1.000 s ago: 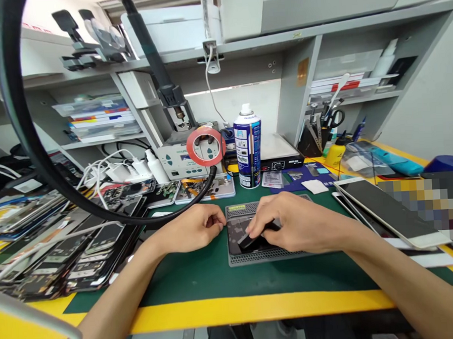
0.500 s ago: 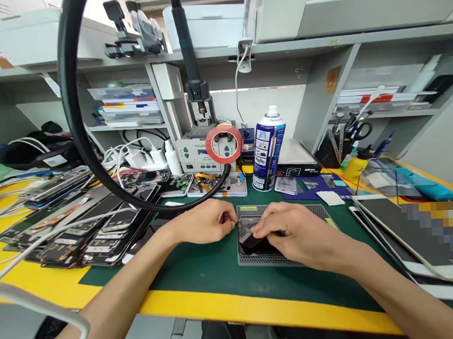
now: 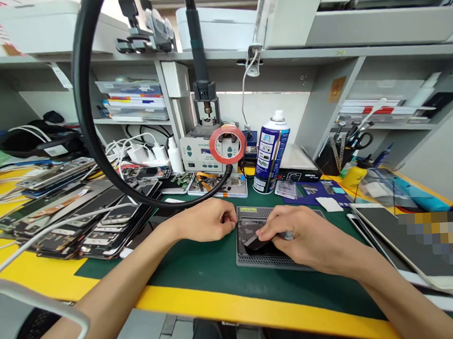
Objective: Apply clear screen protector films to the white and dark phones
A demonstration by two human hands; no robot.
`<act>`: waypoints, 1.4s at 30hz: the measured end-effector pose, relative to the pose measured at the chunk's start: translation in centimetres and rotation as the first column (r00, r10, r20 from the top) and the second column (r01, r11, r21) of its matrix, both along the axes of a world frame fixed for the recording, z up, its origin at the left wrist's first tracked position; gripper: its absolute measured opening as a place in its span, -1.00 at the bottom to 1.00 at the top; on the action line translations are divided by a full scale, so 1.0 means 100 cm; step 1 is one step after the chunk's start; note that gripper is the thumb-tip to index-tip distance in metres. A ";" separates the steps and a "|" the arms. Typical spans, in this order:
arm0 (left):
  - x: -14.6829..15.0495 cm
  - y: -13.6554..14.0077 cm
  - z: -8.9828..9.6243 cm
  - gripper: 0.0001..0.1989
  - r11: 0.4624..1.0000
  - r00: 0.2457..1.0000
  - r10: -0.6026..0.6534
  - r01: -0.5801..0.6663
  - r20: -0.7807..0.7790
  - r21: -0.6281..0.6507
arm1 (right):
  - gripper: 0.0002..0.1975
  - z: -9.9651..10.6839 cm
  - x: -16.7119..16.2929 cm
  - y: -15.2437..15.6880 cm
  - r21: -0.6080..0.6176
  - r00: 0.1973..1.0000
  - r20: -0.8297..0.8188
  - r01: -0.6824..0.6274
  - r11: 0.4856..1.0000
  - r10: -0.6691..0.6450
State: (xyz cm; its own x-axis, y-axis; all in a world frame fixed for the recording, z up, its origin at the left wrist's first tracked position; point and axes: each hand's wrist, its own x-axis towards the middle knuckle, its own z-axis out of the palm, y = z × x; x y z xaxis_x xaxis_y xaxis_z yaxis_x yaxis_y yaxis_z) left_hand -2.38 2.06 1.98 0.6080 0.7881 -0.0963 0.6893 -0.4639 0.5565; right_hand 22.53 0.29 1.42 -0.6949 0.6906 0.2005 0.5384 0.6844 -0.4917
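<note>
A dark, phone-sized panel [image 3: 248,230] lies on a grey perforated pad [image 3: 262,262] in the middle of the green mat. Its right part is hidden under my right hand [image 3: 296,236], which pinches a black flat piece with a straight edge [image 3: 256,244]. This piece is tilted against the panel's surface. My left hand [image 3: 210,222] rests at the left edge of the pad, fingers curled in and fingertips by the panel's left side. Whatever those fingertips grip, if anything, is hidden.
Stacks of phone screens [image 3: 108,226] lie at left, crossed by white cables. A ring lamp [image 3: 227,145] on a black gooseneck arches ahead. Behind the pad stand a spray can [image 3: 271,152] and a control box [image 3: 201,153]. Tablets [image 3: 401,241] lie at right.
My right hand has shifted slightly to the right with the black flat piece, which now lies flatter on the panel. The left hand keeps its place. The whole view has tilted a little.
</note>
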 end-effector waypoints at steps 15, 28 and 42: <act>0.000 0.001 -0.002 -0.87 1.000 1.000 0.015 -0.016 0.015 0.022 | -0.68 -0.010 -0.007 0.009 0.222 0.998 -0.047 -0.039 0.974 0.051; -0.003 0.002 -0.006 -0.88 0.998 1.000 0.011 -0.011 0.005 0.057 | -0.64 -0.009 -0.006 0.006 0.196 0.997 0.007 -0.073 0.978 0.073; -0.003 0.002 -0.004 -0.86 0.999 1.000 0.006 -0.007 0.018 0.037 | -0.67 -0.006 -0.004 0.010 0.240 0.997 -0.048 -0.041 0.970 0.054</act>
